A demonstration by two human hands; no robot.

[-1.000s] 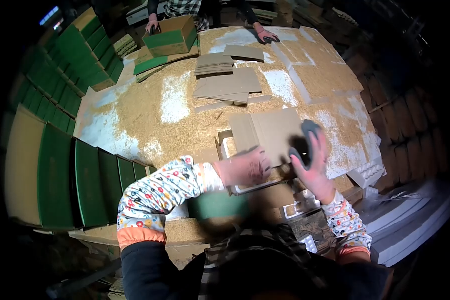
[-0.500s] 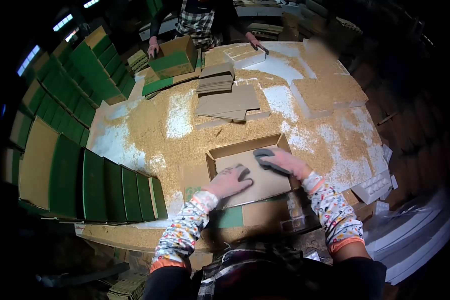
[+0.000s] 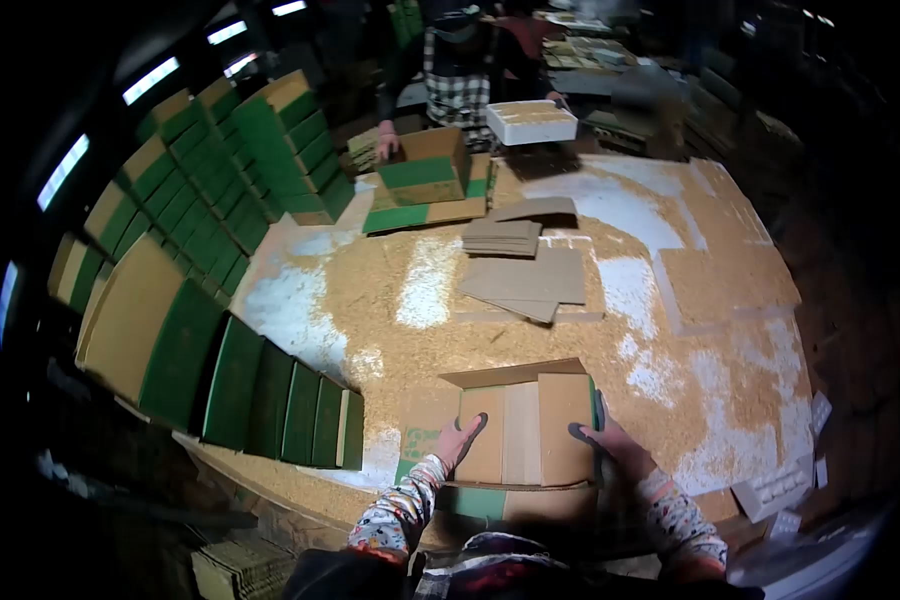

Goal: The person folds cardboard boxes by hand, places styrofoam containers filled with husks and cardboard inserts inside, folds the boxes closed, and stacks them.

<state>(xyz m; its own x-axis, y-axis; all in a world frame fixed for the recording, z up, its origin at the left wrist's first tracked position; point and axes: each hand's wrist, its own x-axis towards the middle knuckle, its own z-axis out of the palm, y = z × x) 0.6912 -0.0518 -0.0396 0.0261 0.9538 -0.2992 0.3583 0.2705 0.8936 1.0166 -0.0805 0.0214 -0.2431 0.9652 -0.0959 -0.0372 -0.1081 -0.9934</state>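
Observation:
A cardboard box (image 3: pixel 567 430) stands in front of me at the table's near edge. Its two side flaps are folded inward, with a strip of plain cardboard (image 3: pixel 522 432) showing between them, and the far flap (image 3: pixel 515 373) stands raised. My left hand (image 3: pixel 460 443) grips the box's left side, thumb on top of the flap. On the opposite side, my right hand (image 3: pixel 615 443) holds the right edge, its thumb over the flap and its fingers mostly hidden behind the green outer wall. Both hands wear pink gloves with dark grey fingertips.
Green boxes (image 3: pixel 245 400) line the left edge, with taller stacks (image 3: pixel 295 150) behind. Cardboard sheets (image 3: pixel 530 275) lie mid-table, over loose tan granules. Across the table, a co-worker holds a white crumb-topped block (image 3: pixel 532 122) beside an open green box (image 3: pixel 425 165).
The side flaps, not seen over the inner sheet before, now lie folded over it. My hands moved from the inside to the box's sides. The co-worker lifted the white block. My view tilted up.

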